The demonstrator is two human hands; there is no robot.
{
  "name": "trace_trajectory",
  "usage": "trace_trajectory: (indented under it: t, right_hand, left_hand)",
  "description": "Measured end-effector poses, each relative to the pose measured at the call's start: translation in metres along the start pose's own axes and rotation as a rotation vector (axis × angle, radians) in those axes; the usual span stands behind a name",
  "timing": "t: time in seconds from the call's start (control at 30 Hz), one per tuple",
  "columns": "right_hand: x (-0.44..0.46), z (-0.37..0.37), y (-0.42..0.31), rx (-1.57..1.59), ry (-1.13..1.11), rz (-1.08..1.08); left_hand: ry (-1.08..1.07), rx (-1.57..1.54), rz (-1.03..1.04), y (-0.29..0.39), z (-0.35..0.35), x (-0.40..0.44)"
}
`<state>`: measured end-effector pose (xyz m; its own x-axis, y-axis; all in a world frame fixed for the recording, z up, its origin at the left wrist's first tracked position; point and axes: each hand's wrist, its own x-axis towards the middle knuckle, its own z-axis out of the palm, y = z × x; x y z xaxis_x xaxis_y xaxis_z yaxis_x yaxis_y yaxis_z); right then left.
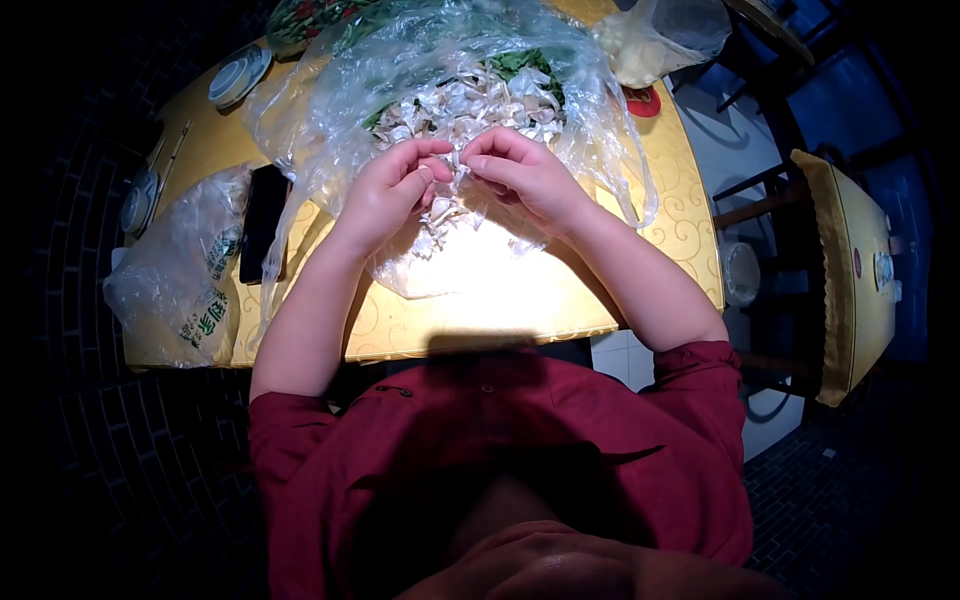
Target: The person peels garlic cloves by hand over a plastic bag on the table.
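Both hands meet over the middle of the table, fingertips nearly touching. My left hand (392, 190) is closed in a pinch, and my right hand (528, 178) pinches from the other side. Between their fingertips is a small pale garlic clove (457, 163), partly hidden by the fingers. Just beyond lies a heap of papery garlic skins (480, 105) on a clear plastic bag (330, 120), with green leaves (525, 68) at its far side. More garlic pieces (437, 228) are scattered below the hands on the bag's near part.
On the left are a dark phone (263, 225), a printed plastic bag (180, 270) and stacked dishes (238, 78). A clear bag with pale contents (655, 40) stands at the back right, near a red round object (642, 101). A yellow-covered chair (855, 270) is off to the right.
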<state>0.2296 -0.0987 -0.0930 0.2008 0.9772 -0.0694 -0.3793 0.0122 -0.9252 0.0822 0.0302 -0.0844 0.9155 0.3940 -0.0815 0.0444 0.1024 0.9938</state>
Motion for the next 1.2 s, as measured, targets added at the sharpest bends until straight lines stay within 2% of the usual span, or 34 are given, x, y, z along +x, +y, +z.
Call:
trace_trajectory:
  t: [0.17,0.23,0.3,0.33,0.4,0.43,0.53,0.63,0.73,0.8,0.83,0.93,1.03,1.13,1.2]
  right_hand:
    - [0.004,0.01,0.011,-0.34,0.024,-0.228]
    - [0.008,0.008,0.018,-0.395,0.037,-0.215]
    - [0.009,0.008,0.019,-0.438,0.022,-0.184]
    - [0.01,0.008,0.02,-0.557,0.043,-0.237]
    - [0.011,0.01,0.02,-0.794,0.085,-0.344]
    - [0.009,0.011,0.018,-0.776,0.084,-0.294]
    - [0.005,0.012,0.01,-0.661,0.07,-0.188]
    - [0.005,0.008,0.009,-0.473,0.044,-0.163]
    - [0.006,0.005,0.009,-0.358,0.019,-0.133]
    - [0.006,0.004,0.01,-0.268,-0.014,-0.112]
    - [0.005,0.004,0.008,-0.266,-0.012,-0.12]
    - [0.001,0.004,0.001,-0.319,0.007,-0.168]
    - [0.001,0.001,0.001,-0.473,0.049,-0.244]
    - [0.0,0.002,0.001,-0.582,0.079,-0.32]
    - [0.0,0.003,0.003,-0.645,0.092,-0.405]
  left_hand:
    - [0.047,0.246,0.104,-0.003,0.006,-0.002]
    - [0.086,0.395,0.121,-0.004,0.008,-0.002]
    - [0.131,0.621,0.293,-0.006,0.01,-0.003]
    - [0.153,0.734,0.38,-0.006,0.011,-0.004]
    - [0.144,0.838,0.56,-0.007,0.01,-0.001]
    - [0.139,0.889,0.651,-0.008,0.01,-0.001]
    - [0.1,0.58,0.414,-0.007,0.013,-0.005]
    - [0.13,0.792,0.547,-0.011,0.007,-0.001]
    - [0.128,0.746,0.455,-0.003,0.011,-0.006]
    - [0.18,0.731,0.479,-0.008,0.008,-0.004]
    - [0.206,0.724,0.491,-0.009,0.007,-0.004]
    - [0.174,0.628,0.278,-0.001,0.007,-0.008]
    - [0.087,0.213,0.147,-0.006,0.006,-0.006]
    - [0.034,-0.06,0.036,-0.001,0.006,-0.007]
    - [0.033,-0.093,0.003,0.005,0.007,-0.009]
